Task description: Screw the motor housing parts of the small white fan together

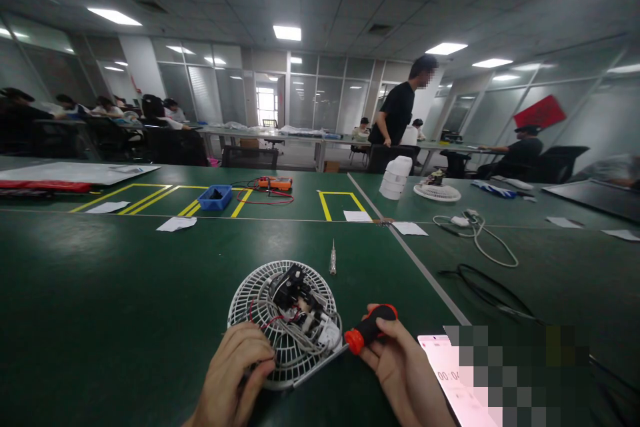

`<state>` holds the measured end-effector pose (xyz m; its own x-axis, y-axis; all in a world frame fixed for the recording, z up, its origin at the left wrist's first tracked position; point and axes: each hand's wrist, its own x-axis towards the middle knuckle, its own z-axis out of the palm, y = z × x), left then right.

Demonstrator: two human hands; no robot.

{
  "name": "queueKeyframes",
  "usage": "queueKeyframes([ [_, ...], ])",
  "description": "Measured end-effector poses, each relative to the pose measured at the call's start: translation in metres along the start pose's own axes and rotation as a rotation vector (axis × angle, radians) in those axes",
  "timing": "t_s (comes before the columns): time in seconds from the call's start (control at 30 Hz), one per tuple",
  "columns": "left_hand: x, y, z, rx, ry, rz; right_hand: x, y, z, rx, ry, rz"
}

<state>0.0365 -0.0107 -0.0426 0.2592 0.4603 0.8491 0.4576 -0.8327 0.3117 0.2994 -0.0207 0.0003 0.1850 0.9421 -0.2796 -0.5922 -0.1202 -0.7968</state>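
Lying on the green counter [125,320], a round white fan cage [245,295] sits just past the left hand [237,373] and to the left of the right hand [395,363]. On top of it, beyond the left fingers, is a black motor part [287,288], with red and gray wires [296,332] looped around it and a white block [330,333] close to the right fingers. The left fingers are bent over the near left edge of the cage; I cannot tell if they pinch anything. The right fingers are wrapped around the red and black handle of a screwdriver [379,323], and its long metal stick points left along the near edge of the cage. Past the right fingers, a bit to the left, lies a small clear screwdriver [333,260]. Just beside the right hand, on its right, is a bright phone [445,361]. Far past the left fingers are a blue box [216,205] and an orange meter [275,183]. Far past the right fingers is a stack of white round parts [397,179], near another fan cage [437,194]. Beyond the counter, one person in black [397,110] stands and other people [523,150] sit.
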Motion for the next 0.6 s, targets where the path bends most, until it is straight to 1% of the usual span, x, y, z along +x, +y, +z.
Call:
queueKeyframes([
  [0.2, 0.005, 0.003, -0.001, -0.017, 0.016, 0.016, 0.003, 0.001, 0.006, 0.087, 0.149, -0.057],
  [0.27, 0.006, 0.004, 0.000, -0.029, 0.018, 0.026, 0.003, 0.002, 0.008, 0.104, 0.185, -0.053],
  [0.47, 0.005, 0.006, 0.002, -0.077, 0.012, 0.017, 0.002, 0.001, 0.010, 0.153, 0.216, -0.028],
  [0.6, 0.002, 0.007, 0.005, -0.068, 0.066, -0.009, 0.001, 0.000, 0.012, 0.159, 0.228, -0.038],
])
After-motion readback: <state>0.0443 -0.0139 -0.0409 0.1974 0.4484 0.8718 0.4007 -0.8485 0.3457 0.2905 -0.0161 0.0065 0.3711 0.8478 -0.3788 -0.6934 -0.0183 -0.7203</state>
